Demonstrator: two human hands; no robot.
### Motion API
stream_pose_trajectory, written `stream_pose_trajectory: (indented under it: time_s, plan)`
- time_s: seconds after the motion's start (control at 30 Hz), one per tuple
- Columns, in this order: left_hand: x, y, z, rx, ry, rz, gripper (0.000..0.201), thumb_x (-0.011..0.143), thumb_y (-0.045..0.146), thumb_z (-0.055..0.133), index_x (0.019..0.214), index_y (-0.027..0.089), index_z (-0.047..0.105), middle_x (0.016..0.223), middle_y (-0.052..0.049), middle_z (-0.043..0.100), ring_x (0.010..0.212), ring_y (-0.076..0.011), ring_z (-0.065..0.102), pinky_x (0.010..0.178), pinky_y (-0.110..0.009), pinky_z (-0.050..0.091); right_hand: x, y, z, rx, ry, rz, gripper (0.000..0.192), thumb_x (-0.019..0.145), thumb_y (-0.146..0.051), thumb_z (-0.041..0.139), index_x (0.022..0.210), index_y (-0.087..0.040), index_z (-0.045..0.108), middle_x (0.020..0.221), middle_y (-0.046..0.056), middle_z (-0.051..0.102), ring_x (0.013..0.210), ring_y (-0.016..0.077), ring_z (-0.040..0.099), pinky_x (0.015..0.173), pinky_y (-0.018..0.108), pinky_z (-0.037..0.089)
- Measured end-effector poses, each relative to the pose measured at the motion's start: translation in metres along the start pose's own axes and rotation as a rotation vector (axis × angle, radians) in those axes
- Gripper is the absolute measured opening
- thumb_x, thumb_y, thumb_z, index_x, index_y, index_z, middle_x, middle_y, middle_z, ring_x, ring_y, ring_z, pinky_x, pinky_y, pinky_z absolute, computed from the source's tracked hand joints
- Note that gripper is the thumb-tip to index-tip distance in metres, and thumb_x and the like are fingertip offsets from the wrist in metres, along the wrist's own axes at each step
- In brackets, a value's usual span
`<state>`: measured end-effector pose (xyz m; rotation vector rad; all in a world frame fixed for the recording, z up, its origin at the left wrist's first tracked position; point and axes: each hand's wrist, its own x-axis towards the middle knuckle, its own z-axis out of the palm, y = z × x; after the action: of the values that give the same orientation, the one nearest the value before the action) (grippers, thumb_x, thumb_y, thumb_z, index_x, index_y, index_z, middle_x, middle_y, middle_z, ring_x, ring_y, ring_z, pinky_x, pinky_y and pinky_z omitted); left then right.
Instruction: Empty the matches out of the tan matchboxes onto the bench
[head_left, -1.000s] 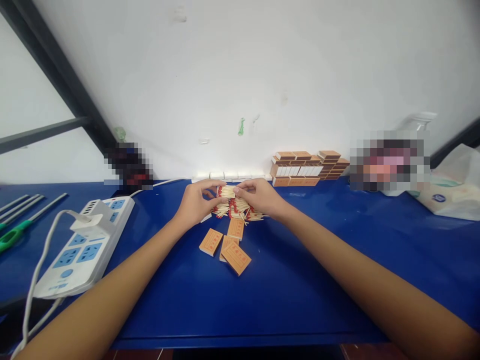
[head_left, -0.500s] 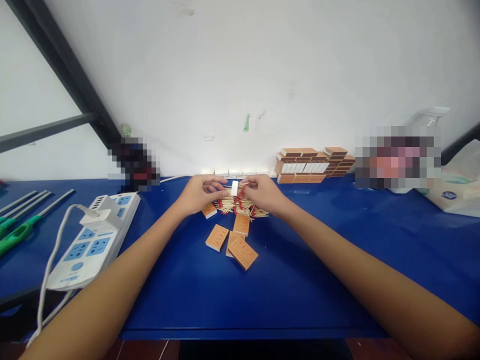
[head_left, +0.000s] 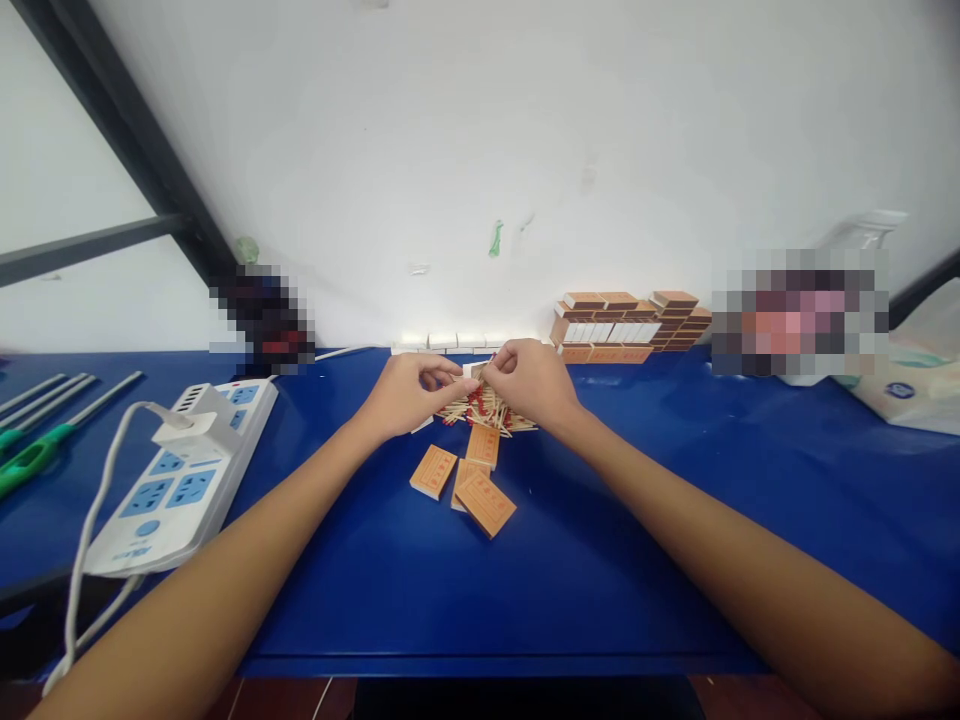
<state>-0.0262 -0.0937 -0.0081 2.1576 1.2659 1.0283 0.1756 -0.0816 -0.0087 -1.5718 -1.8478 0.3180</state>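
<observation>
My left hand (head_left: 405, 392) and my right hand (head_left: 529, 382) meet above a loose pile of red-tipped matches (head_left: 487, 412) on the blue table (head_left: 525, 580). Between their fingertips they pinch a small white matchbox tray (head_left: 472, 371) with matches in it. Just in front of the pile lie three orange matchbox sleeves (head_left: 480, 490), flat and partly overlapping.
A stack of orange and white matchboxes (head_left: 626, 328) stands against the wall at the back right. A row of white trays (head_left: 457, 343) lines the wall. A white power strip (head_left: 187, 470) with a plugged cable lies at the left, green-handled tools (head_left: 30, 455) beyond it, a plastic bag (head_left: 911, 375) far right.
A second ago both hands held a bundle of matches over the pile. Then a small white tray appeared between the fingers, and now the hands are closed more tightly around it.
</observation>
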Motion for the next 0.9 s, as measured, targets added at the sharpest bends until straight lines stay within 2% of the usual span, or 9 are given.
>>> stream_pose_trajectory:
  time_s: [0.17,0.33,0.47,0.63,0.9]
  plan:
    - [-0.002,0.000,0.004,-0.017,-0.035,0.017,0.031,0.089,0.047,0.069,0.080,0.020,0.079,0.070,-0.002,0.072,0.060,-0.0125,0.056,0.058,-0.027,0.043,-0.003,-0.004,-0.002,-0.012,0.011,-0.021,0.015,0.077,-0.030,0.066,0.067,-0.021,0.061,0.070,0.005,0.069,0.061,0.0171,0.056,0.058,0.030,0.034]
    - [0.000,-0.005,0.002,-0.052,-0.030,-0.080,0.035,0.090,0.049,0.067,0.081,0.017,0.080,0.068,-0.004,0.072,0.058,-0.0135,0.059,0.054,-0.026,0.040,-0.004,-0.004,-0.001,-0.024,-0.004,-0.077,0.013,0.080,-0.029,0.065,0.071,-0.021,0.061,0.073,0.004,0.070,0.065,0.0178,0.057,0.061,0.031,0.036]
    - [0.002,-0.010,0.000,-0.140,-0.031,-0.152,0.035,0.089,0.049,0.068,0.082,0.017,0.080,0.075,-0.007,0.077,0.062,-0.0151,0.063,0.057,-0.027,0.045,-0.004,0.000,0.003,0.004,-0.013,-0.165,0.008,0.083,-0.028,0.065,0.085,-0.020,0.065,0.076,0.003,0.070,0.069,0.0179,0.059,0.065,0.031,0.038]
    - [0.004,-0.010,-0.004,-0.180,-0.019,-0.176,0.035,0.090,0.045,0.068,0.070,0.018,0.077,0.073,-0.007,0.076,0.058,-0.0133,0.060,0.057,-0.027,0.046,-0.006,0.004,0.007,0.043,0.069,-0.314,0.018,0.088,-0.026,0.063,0.104,-0.018,0.065,0.089,0.005,0.070,0.072,0.0173,0.058,0.068,0.030,0.040]
    - [0.005,-0.006,-0.006,-0.182,-0.017,-0.183,0.033,0.090,0.042,0.069,0.067,0.019,0.077,0.067,-0.005,0.073,0.054,-0.0127,0.057,0.055,-0.028,0.044,-0.006,0.004,0.007,0.089,0.121,-0.382,0.013,0.095,-0.026,0.059,0.104,-0.019,0.064,0.093,0.005,0.068,0.073,0.0163,0.057,0.069,0.030,0.042]
